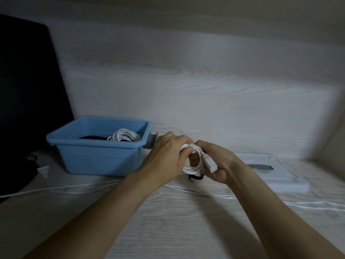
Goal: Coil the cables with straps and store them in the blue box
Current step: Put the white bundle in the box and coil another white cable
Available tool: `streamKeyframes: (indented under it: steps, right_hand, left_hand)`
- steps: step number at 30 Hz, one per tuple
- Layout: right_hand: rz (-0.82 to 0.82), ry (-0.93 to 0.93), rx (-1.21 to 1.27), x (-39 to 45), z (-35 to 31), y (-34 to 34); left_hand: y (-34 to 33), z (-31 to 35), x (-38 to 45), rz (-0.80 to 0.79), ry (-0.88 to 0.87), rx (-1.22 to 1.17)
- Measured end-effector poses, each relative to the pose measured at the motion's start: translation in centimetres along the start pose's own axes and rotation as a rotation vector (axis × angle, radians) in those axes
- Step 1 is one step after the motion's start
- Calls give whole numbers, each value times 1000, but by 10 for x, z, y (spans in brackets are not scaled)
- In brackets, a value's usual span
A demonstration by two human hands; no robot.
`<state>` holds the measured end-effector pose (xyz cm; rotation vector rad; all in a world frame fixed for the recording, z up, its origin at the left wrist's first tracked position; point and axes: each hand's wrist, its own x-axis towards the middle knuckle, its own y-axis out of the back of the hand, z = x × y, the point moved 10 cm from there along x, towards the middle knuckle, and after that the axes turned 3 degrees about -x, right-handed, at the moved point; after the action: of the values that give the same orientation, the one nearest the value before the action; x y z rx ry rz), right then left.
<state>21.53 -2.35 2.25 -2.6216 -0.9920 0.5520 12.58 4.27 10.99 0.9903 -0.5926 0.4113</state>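
Above the table's middle, both hands hold a small coil of white cable (195, 168). My left hand (166, 156) pinches the coil's top and my right hand (216, 161) grips its right side, where a white plug (211, 165) sticks out. A dark strap end (195, 177) hangs below the coil. The cable's loose length (74, 186) trails across the table to the left and right. The blue box (97, 146) stands to the left of my hands, holding a coiled white cable (124, 137) and a dark one (91, 137).
A white tray (280, 176) with a grey strap (259, 167) on it lies to the right. A dark monitor (28, 90) stands at the far left with dark cables at its foot. A grey roll (152, 142) sits behind the box's right corner.
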Motion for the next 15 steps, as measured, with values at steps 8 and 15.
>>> streamKeyframes:
  steps: [8, 15]
  right_hand:
    - [41, 537, -583, -26, -52, -27]
    - [-37, 846, -849, -51, -73, -45]
  left_hand:
    - [-1, -30, 5, -143, 124, 324]
    - [-17, -37, -1, -294, 360, -534]
